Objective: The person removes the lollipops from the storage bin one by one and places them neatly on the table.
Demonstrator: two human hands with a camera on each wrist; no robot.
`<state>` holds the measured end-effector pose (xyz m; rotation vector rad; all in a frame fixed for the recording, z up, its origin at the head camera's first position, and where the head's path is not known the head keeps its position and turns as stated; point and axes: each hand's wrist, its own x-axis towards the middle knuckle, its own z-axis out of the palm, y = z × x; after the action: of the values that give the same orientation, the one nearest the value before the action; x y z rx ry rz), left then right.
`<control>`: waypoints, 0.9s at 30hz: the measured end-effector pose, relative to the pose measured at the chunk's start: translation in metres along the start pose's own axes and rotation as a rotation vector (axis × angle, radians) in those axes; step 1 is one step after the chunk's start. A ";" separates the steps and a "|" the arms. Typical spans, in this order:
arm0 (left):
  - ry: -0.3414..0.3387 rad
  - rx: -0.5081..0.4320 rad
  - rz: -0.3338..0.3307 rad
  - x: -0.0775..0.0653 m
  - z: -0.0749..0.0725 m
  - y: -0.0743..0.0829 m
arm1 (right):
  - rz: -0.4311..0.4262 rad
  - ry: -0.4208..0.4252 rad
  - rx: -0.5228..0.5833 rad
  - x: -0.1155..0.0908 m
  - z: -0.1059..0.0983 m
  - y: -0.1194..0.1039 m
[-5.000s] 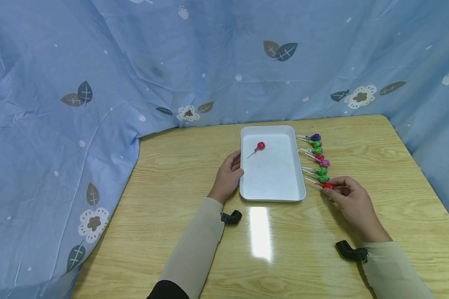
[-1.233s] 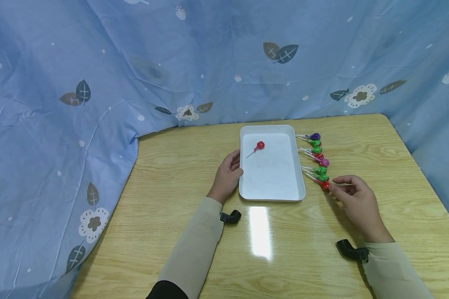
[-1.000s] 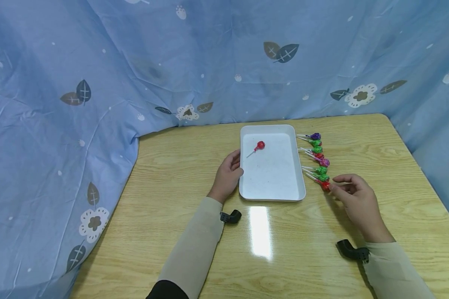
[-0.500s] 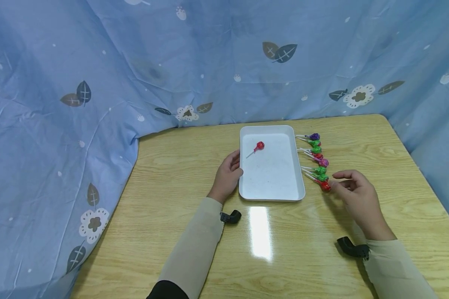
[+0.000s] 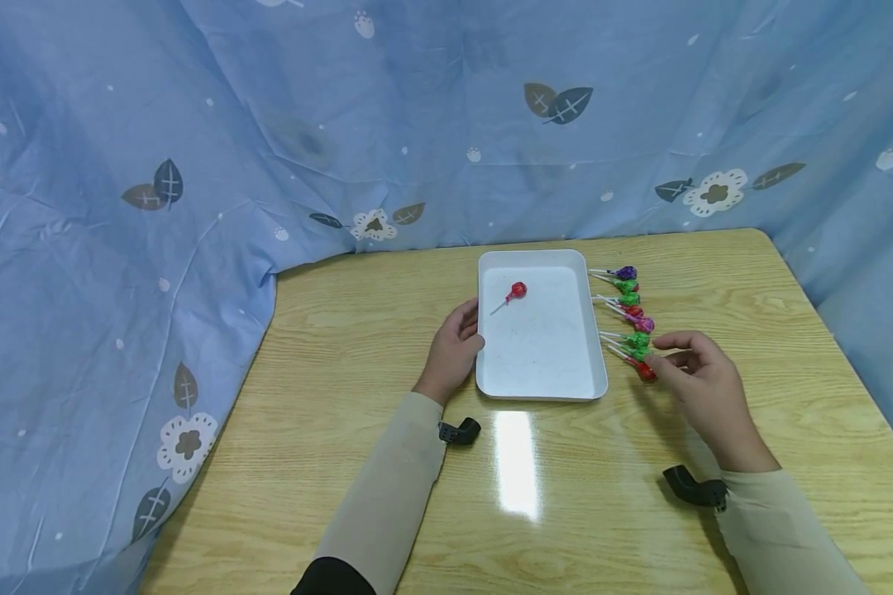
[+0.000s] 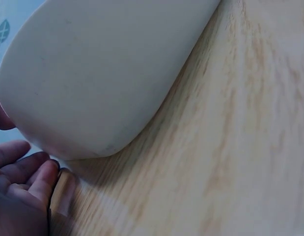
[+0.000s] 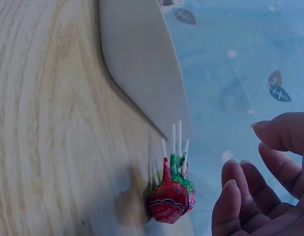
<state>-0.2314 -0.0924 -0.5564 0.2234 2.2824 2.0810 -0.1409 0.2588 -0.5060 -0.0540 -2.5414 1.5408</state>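
My left hand (image 5: pixel 450 355) grips the left side of a white tray (image 5: pixel 543 355), thumb at its rim. One red lollipop (image 5: pixel 518 290) lies inside. Along the tray's right side runs a column of wrapped lollipops, sticks pointing left: a purple lollipop (image 5: pixel 626 273) at the far end, several green and red ones, a pink lollipop (image 5: pixel 643 325), and a red lollipop (image 5: pixel 646 372) nearest me. My right hand (image 5: pixel 703 397) hovers by the near end, thumb and forefinger apart around the head of a green lollipop (image 5: pixel 640 354). The right wrist view shows its fingers (image 7: pixel 231 196) loosely bent, holding nothing.
The wood-grain table (image 5: pixel 357 347) ends at the back against a blue patterned curtain (image 5: pixel 446 124), which also drapes over its left side. Black wrist mounts sit at both cuffs, the right mount (image 5: pixel 692 487) jutting inward. A bright reflection shows before the tray.
Five seconds ago my right hand pinched the nearest red lollipop. It has let go and moved slightly up toward the green one. The red lollipop lies more slanted; my left hand stays put.
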 end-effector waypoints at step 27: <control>0.000 -0.015 -0.012 0.000 0.000 0.003 | -0.054 -0.060 0.060 0.015 0.020 -0.021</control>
<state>-0.2309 -0.0922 -0.5538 0.2083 2.2614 2.0923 -0.1574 0.2330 -0.4944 0.0697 -2.5173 1.6211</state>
